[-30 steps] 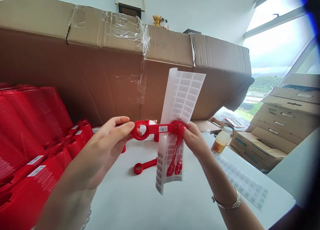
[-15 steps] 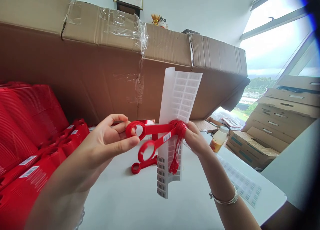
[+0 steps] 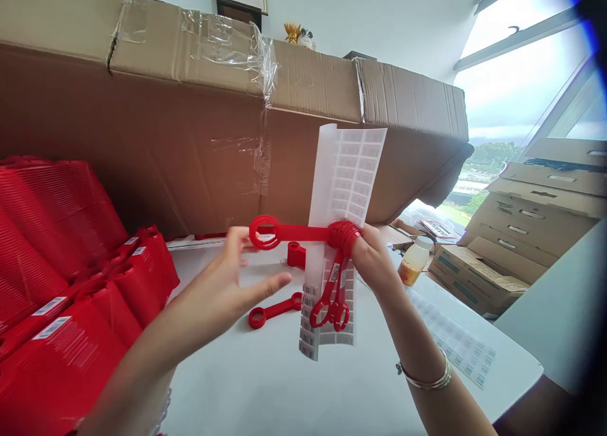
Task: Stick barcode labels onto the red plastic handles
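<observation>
My right hand [image 3: 372,252] is closed round the overlapping ends of several red plastic strips with ring ends [image 3: 303,233], and a curled sheet of barcode labels [image 3: 353,176] stands upright in the same grip. One strip points left; others hang down in front of the sheet, one bearing a barcode label [image 3: 334,272]. My left hand [image 3: 232,268] is open, thumb spread away from the fingers. Its fingertips are beside the ring of the left-pointing strip; whether they touch it I cannot tell. Below lies a loose red strip [image 3: 275,309] on the white table [image 3: 246,385].
Stacked red plastic pieces [image 3: 52,233], some with barcode labels, fill the left side. A long taped cardboard box [image 3: 165,138] stands behind. On the right are a bottle [image 3: 416,261], another label sheet [image 3: 462,344] and cardboard boxes [image 3: 478,278]. Another red piece [image 3: 296,255] lies behind the held sheet.
The labelled strip has swung from pointing left to hanging down. My left hand's thumb has come away from the ring and its fingers have spread. My right hand keeps its hold.
</observation>
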Demonstrator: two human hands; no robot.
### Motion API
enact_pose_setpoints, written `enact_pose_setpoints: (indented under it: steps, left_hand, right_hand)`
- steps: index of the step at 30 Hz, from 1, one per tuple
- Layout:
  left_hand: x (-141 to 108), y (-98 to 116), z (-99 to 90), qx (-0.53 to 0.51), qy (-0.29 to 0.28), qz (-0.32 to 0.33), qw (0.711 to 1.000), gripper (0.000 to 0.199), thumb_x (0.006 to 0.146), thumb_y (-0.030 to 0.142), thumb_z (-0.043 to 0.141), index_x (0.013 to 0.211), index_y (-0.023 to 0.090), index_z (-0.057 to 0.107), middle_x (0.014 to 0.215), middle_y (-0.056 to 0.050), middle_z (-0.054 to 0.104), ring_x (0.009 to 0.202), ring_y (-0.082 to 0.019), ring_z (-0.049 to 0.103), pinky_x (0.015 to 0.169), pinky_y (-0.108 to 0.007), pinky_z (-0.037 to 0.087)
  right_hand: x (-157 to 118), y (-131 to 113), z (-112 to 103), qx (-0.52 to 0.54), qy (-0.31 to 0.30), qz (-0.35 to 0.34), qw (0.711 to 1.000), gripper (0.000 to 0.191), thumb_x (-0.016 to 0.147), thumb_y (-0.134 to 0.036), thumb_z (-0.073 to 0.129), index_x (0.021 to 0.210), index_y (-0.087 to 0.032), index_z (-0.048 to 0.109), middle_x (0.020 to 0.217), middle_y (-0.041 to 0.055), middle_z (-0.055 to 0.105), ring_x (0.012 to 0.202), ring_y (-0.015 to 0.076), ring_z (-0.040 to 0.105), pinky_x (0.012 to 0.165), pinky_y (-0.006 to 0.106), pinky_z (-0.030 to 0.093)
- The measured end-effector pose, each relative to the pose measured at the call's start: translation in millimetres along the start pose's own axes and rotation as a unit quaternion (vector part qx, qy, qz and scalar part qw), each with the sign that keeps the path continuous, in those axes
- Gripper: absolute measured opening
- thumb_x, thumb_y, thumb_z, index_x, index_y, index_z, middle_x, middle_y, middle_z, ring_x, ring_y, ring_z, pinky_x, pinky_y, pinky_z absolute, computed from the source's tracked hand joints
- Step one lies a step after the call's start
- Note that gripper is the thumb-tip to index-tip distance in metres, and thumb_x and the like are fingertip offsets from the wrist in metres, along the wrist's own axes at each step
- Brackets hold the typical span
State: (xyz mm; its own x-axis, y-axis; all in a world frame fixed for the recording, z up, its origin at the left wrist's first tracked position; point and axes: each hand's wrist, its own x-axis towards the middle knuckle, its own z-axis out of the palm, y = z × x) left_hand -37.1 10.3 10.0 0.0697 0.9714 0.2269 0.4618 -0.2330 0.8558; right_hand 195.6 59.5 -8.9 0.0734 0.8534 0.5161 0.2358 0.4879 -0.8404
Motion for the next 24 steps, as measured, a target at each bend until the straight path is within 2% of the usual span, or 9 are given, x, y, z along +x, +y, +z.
enact_pose_setpoints:
  steps: [3,5,8,11,15,17,21,24]
  left_hand:
    - [0.0,-5.8,12.9,0.067,-0.074,0.027,0.995,0.033,0.088,0.059,0.063,0.108,0.033,0.069,0.125,-0.004,0.069,0.117,-0.032,0.063,0.079,-0.035,0.054]
    - [-0.3,-3.7,22.2,0.07,-0.105,0.038,0.991,0.029,0.093,0.055,0.056,0.102,0.032,0.072,0.114,-0.004,0.072,0.114,-0.03,0.065,0.077,-0.033,0.055]
    - [-0.2,5.1,32.5,0.033,-0.146,0.032,0.988,0.029,0.096,0.05,0.054,0.09,0.028,0.071,0.099,-0.005,0.074,0.101,-0.027,0.069,0.057,-0.026,0.05]
    - [0.7,12.0,36.8,0.012,-0.144,0.016,0.989,0.026,0.093,0.046,0.059,0.082,0.025,0.07,0.092,-0.004,0.074,0.082,-0.023,0.069,0.047,-0.024,0.043]
    - [0.7,12.8,39.6,0.04,-0.12,0.004,0.992,0.022,0.09,0.043,0.061,0.079,0.025,0.068,0.084,0.001,0.073,0.054,-0.015,0.059,0.048,-0.028,0.041]
    - [-0.8,10.8,42.7,0.077,-0.091,0.014,0.993,0.019,0.091,0.037,0.059,0.078,0.026,0.068,0.081,0.002,0.071,0.058,-0.017,0.06,0.052,-0.03,0.041]
    - [-5.6,7.1,50.2,0.153,-0.048,0.066,0.985,0.022,0.093,0.029,0.055,0.075,0.027,0.068,0.081,0.0,0.072,0.087,-0.026,0.065,0.068,-0.035,0.046]
    - [-9.4,9.3,50.1,0.145,-0.06,0.095,0.983,0.021,0.094,0.027,0.055,0.076,0.027,0.066,0.083,0.001,0.072,0.083,-0.023,0.064,0.067,-0.034,0.045]
  right_hand:
    - [1.2,-2.1,-2.9,0.003,0.035,0.002,0.999,0.019,0.081,-0.03,0.05,0.066,-0.019,0.052,0.065,-0.002,0.049,0.062,0.0129,0.041,0.052,0.025,0.033]
    - [0.5,-4.5,-4.3,-0.001,0.055,-0.001,0.998,0.02,0.08,-0.031,0.051,0.063,-0.02,0.048,0.063,-0.0022,0.046,0.062,0.0128,0.039,0.052,0.025,0.032]
    - [-1.8,-7.5,-4.9,-0.01,0.075,-0.01,0.997,0.023,0.081,-0.033,0.05,0.062,-0.021,0.046,0.062,-0.0023,0.045,0.061,0.0128,0.038,0.052,0.026,0.032]
    - [-3.4,-8.3,-3.7,-0.013,0.08,-0.018,0.997,0.021,0.082,-0.032,0.05,0.064,-0.021,0.047,0.063,-0.0023,0.046,0.061,0.013,0.039,0.052,0.026,0.032]
    - [-4.0,-6.1,-0.6,-0.032,0.081,-0.036,0.996,0.022,0.085,-0.031,0.049,0.067,-0.021,0.049,0.065,-0.0019,0.046,0.062,0.0133,0.039,0.052,0.026,0.031]
    - [-4.1,-3.7,0.8,-0.056,0.083,-0.055,0.993,0.023,0.088,-0.03,0.048,0.066,-0.021,0.047,0.064,-0.0026,0.045,0.06,0.0128,0.037,0.051,0.026,0.03]
    - [-3.2,2.0,2.5,-0.098,0.089,-0.081,0.988,0.024,0.09,-0.025,0.047,0.067,-0.023,0.04,0.061,-0.004,0.043,0.057,0.0121,0.034,0.048,0.026,0.026]
    - [-0.6,5.3,2.6,-0.109,0.094,-0.084,0.986,0.026,0.091,-0.024,0.046,0.067,-0.023,0.038,0.06,-0.0042,0.043,0.056,0.0119,0.035,0.048,0.026,0.025]
